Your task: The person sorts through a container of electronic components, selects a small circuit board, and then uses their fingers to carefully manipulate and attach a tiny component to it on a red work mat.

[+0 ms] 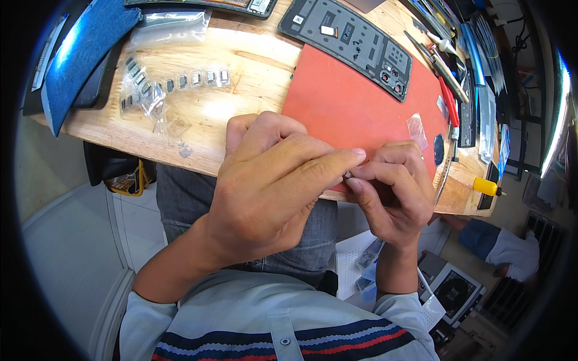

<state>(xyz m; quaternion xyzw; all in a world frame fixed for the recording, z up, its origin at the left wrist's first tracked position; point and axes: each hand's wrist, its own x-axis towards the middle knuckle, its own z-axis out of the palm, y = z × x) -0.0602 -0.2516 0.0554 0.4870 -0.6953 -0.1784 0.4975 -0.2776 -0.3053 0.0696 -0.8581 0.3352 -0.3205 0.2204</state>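
Above the table's front edge, my left hand (259,186) and my right hand (397,189) meet at their fingertips. A tiny grey, metallic-looking part (347,175) shows between the thumb and forefinger of my right hand; its kind is too small to tell. The left hand's fingers are closed in a pinch against the same spot, and what they hold is hidden. Under and beyond the hands lies a red mat (337,96). On its far side rests a dark phone back cover (355,48) with camera openings.
Left of the mat, clear strips of small components (195,78) lie on the wooden table (253,72). A blue sheet (84,54) is at far left. Red-handled pliers (448,99) and several tools line the right, near a yellow bottle (485,186). Another person (512,253) is at lower right.
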